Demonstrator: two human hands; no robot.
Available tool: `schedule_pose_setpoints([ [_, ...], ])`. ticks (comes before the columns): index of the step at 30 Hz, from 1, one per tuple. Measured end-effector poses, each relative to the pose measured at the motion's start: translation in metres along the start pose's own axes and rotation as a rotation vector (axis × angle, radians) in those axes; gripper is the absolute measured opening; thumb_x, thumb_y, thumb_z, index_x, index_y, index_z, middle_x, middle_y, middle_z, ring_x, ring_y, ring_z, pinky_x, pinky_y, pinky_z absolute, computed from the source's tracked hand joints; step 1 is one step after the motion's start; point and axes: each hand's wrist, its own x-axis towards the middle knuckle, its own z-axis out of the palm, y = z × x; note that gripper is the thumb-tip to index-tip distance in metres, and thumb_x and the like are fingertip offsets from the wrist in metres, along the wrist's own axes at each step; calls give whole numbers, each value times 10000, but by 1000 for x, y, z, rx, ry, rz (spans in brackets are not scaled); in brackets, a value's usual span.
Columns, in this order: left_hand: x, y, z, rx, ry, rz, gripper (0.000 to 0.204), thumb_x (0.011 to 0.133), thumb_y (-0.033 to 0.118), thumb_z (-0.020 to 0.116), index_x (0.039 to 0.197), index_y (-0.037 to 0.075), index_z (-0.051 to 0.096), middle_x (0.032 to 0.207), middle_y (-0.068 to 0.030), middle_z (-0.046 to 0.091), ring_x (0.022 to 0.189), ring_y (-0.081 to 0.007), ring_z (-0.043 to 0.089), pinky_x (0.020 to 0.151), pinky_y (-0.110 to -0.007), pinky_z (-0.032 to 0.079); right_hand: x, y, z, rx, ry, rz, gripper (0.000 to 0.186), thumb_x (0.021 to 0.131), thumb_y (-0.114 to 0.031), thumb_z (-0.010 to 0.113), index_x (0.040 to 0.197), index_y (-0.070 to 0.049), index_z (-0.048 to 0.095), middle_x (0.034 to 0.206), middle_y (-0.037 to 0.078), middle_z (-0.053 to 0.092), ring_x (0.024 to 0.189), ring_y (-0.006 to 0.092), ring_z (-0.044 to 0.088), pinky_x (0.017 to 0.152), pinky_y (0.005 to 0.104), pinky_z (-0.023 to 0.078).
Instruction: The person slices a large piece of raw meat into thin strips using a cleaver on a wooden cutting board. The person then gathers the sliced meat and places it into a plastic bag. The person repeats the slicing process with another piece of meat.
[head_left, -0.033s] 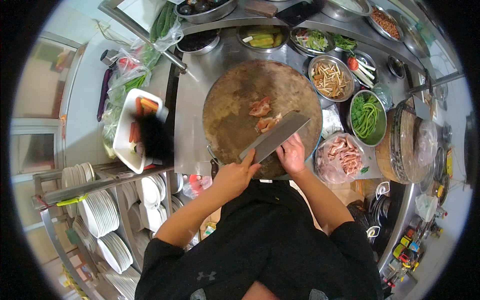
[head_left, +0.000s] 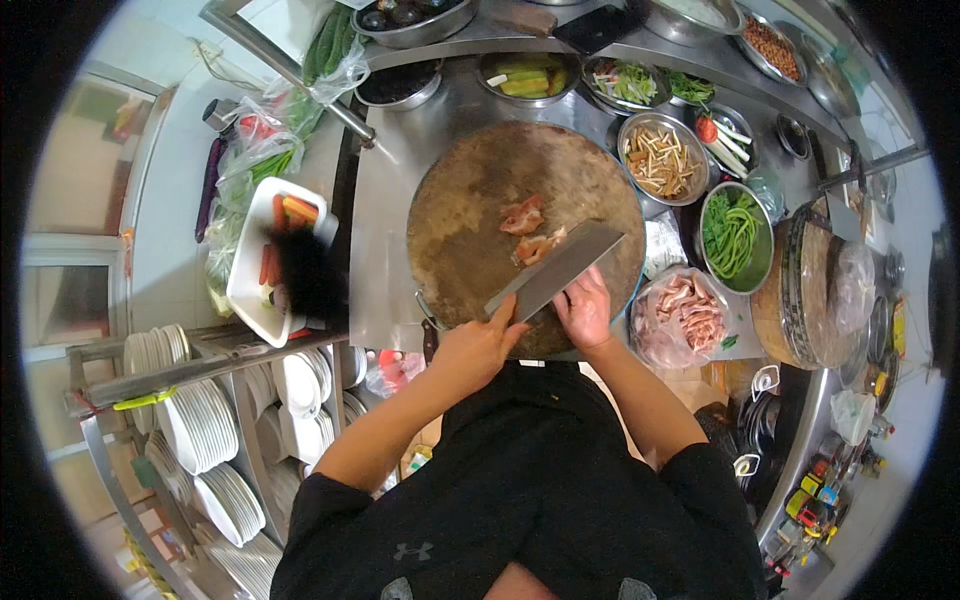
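A wide cleaver (head_left: 562, 268) slants over a round wooden chopping block (head_left: 460, 200). My left hand (head_left: 480, 350) is closed round its near left end, hiding the handle. On the blade's near right side, my right hand (head_left: 586, 312) has its fingers stretched toward the lower edge. Their tips are partly hidden by the blade, and whether anything lies under them does not show. Just beyond the cleaver lie two pieces of raw meat, one reddish piece (head_left: 522, 215) and one paler piece (head_left: 533, 246) that the blade partly covers.
Right of the block are a bowl of cut strips (head_left: 660, 158), a bowl of green beans (head_left: 732, 235) and a bag of sliced meat (head_left: 685, 315). A second wooden block (head_left: 790, 290) stands beyond them. Leftward are a white vegetable tub (head_left: 245, 270) and stacked plates (head_left: 200, 430).
The cleaver and my left hand have shifted very slightly to the right. The meat and my right hand look much the same.
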Motion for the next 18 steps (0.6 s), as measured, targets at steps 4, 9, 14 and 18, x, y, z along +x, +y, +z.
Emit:
schedule_pose_setpoints([
  [4,42,6,21,-18,157,120,477,1086,367,508,1438,48,467,710,-277,679,678,-477,695,607,-568,547,6,1,-2,-100,-24,13,254,759,-41,781,1007,-13,735,1095,140,701,1104,388,639,931,466,554],
  [9,64,6,6,-46,257,372,360,1088,325,492,1300,58,608,820,-253,720,747,-477,702,676,-583,552,10,-7,-1,-143,39,-78,255,771,-38,766,1022,-33,724,1069,108,680,1089,357,628,887,430,564],
  [14,9,-30,-18,-8,193,243,356,1099,350,468,1275,95,643,859,-257,722,784,-483,695,705,-587,535,14,-15,-5,-124,81,-32,200,809,-59,768,1005,-46,731,1078,96,680,1088,352,611,920,422,534],
  [18,-44,0,-56,37,-147,-98,422,1111,413,438,1368,105,572,853,-291,706,797,-488,690,708,-587,527,8,-8,-5,-137,46,-13,227,791,-45,756,1015,-62,735,1098,68,682,1099,336,614,902,414,550],
])
